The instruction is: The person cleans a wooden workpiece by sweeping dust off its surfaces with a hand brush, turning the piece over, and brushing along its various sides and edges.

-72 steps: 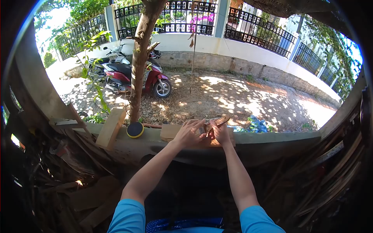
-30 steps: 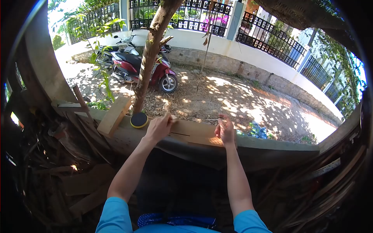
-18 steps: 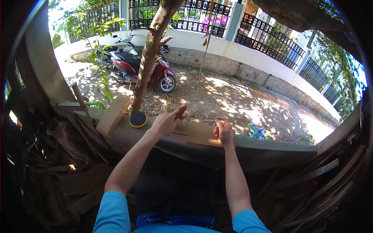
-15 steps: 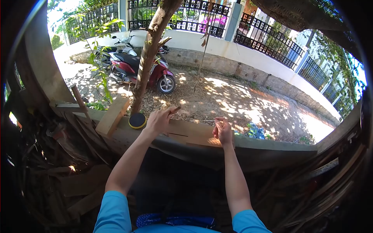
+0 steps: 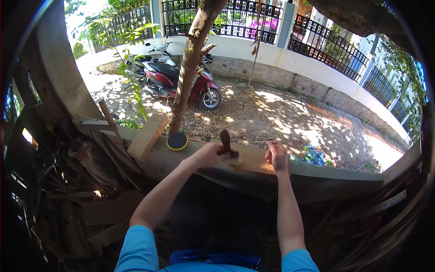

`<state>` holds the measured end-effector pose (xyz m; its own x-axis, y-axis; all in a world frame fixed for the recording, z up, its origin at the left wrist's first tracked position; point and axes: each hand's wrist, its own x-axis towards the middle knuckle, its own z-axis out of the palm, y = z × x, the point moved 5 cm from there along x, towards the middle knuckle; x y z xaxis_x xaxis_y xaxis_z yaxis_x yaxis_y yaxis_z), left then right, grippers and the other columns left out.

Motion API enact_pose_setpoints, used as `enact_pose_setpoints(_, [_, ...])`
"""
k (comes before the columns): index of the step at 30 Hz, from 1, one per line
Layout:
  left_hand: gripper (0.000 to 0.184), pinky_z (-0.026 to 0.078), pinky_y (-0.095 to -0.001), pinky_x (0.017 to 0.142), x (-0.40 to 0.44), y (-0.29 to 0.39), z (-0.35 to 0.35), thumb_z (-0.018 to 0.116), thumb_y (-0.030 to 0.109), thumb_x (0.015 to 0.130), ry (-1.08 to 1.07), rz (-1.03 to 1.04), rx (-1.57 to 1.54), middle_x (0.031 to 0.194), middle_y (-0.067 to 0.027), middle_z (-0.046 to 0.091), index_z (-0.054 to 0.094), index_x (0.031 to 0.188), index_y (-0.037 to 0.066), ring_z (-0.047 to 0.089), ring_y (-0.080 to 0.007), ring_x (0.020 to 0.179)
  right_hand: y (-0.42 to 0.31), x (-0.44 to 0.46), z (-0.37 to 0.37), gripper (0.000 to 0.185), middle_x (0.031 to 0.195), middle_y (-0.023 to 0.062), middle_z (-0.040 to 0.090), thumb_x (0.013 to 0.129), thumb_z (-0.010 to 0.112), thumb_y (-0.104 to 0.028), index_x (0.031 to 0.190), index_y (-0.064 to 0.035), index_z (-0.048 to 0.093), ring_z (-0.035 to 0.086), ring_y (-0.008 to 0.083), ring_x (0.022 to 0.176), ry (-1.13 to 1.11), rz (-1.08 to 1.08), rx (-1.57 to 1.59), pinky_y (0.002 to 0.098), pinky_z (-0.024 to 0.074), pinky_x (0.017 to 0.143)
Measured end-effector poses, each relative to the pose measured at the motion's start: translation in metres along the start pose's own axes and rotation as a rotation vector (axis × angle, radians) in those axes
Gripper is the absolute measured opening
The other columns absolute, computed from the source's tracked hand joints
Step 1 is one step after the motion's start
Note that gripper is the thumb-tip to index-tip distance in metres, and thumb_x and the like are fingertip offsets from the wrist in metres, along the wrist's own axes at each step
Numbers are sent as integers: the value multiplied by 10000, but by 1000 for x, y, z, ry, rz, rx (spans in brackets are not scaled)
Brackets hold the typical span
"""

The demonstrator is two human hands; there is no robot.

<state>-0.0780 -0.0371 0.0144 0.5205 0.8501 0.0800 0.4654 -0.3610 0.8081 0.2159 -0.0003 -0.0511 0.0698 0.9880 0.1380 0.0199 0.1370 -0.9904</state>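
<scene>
My left hand (image 5: 210, 155) is closed around a brush (image 5: 225, 139) with a dark brown handle that points up. Its pale bristles are low over a flat light-wood board (image 5: 256, 158) lying on the ledge; whether they touch it I cannot tell. Beside the board's right end is my right hand (image 5: 277, 156), its fingers pinched together. A thin pale line shows at those fingertips, but whether it is something held or a twig on the ground behind is unclear.
Left of the board, a round black-topped disc with a yellow rim (image 5: 177, 142) and a thick wooden block (image 5: 147, 137) rest on the grey ledge (image 5: 337, 170). A tree trunk (image 5: 190, 68) rises behind. Beyond stand a red motor scooter (image 5: 199, 88) and a fence wall.
The view has shifted, so the scene sits further right. My left hand has turned and come down towards the board, and the brush now shows upright. My right hand stays pinched.
</scene>
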Motion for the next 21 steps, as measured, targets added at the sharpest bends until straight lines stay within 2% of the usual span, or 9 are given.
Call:
enact_pose_setpoints(3, [263, 537, -446, 848, 2, -14, -29, 652, 170, 977, 186, -186, 289, 1004, -228, 735, 705, 1140, -29, 681, -408, 981, 1, 0, 1, 185, 591, 27, 570, 1055, 602, -194, 1031, -19, 655, 504, 90, 453, 16, 25, 7, 239, 398, 417])
enact_pose_setpoints(4, [212, 540, -464, 836, 1, -23, -36, 653, 153, 965, 327, -99, 339, 991, -196, 743, 729, 1113, 23, 685, -404, 945, 1, 0, 0, 184, 592, 29, 571, 1055, 604, -198, 1028, -23, 655, 504, 91, 453, 17, 26, -6, 241, 400, 416])
enact_pose_setpoints(7, [221, 542, -487, 833, 1, -52, -48, 663, 158, 946, 481, 6, 428, 993, -195, 742, 735, 1139, 79, 690, -403, 931, 0, 0, 1, 186, 594, 29, 568, 1056, 605, -202, 1026, -25, 654, 508, 93, 459, 1, 21, 18, 241, 397, 418])
enact_pose_setpoints(8, [259, 539, -495, 838, -1, -50, -46, 660, 146, 937, 437, 30, 449, 1014, -179, 745, 721, 1187, 117, 696, -392, 957, -2, -2, 2, 187, 594, 30, 572, 1050, 613, -203, 1018, -23, 651, 508, 87, 459, -3, 19, 21, 237, 396, 419])
enact_pose_setpoints(11, [293, 545, -473, 863, -6, -48, -32, 649, 130, 950, 373, -83, 505, 1032, -161, 750, 693, 1239, 113, 694, -379, 1015, -5, -2, 2, 192, 595, 33, 578, 1039, 627, -204, 999, -16, 644, 508, 76, 457, -8, 8, 32, 230, 394, 423])
enact_pose_setpoints(14, [255, 544, -483, 847, -12, -26, -20, 660, 150, 947, 272, 0, 422, 999, -155, 735, 685, 1201, 134, 690, -397, 967, -1, -1, 2, 196, 594, 31, 576, 1041, 621, -198, 1007, -6, 649, 509, 75, 459, -13, -3, 51, 227, 393, 427])
enact_pose_setpoints(17, [326, 549, -438, 926, -15, -9, -4, 685, 143, 946, 44, 61, 256, 1128, -190, 732, 670, 1267, 90, 676, -384, 1095, -1, -1, 1, 201, 595, 29, 575, 1042, 618, -200, 1018, -4, 653, 513, 76, 462, -13, 9, 40, 228, 396, 431])
enact_pose_setpoints(18, [344, 542, -408, 954, -13, -13, -2, 701, 157, 955, -49, 13, 261, 1142, -193, 736, 665, 1286, 69, 697, -342, 1106, 0, -1, 1, 204, 601, 30, 580, 1044, 616, -204, 1020, -6, 656, 517, 77, 466, -23, 5, 28, 228, 398, 432])
enact_pose_setpoints(21, [363, 526, -375, 983, -5, -16, -8, 697, 177, 976, -181, -45, -41, 1131, -162, 748, 658, 1317, 59, 707, -262, 1099, 2, 1, 1, 211, 607, 33, 587, 1048, 609, -209, 1021, -5, 659, 520, 75, 469, -40, -6, 43, 227, 400, 434])
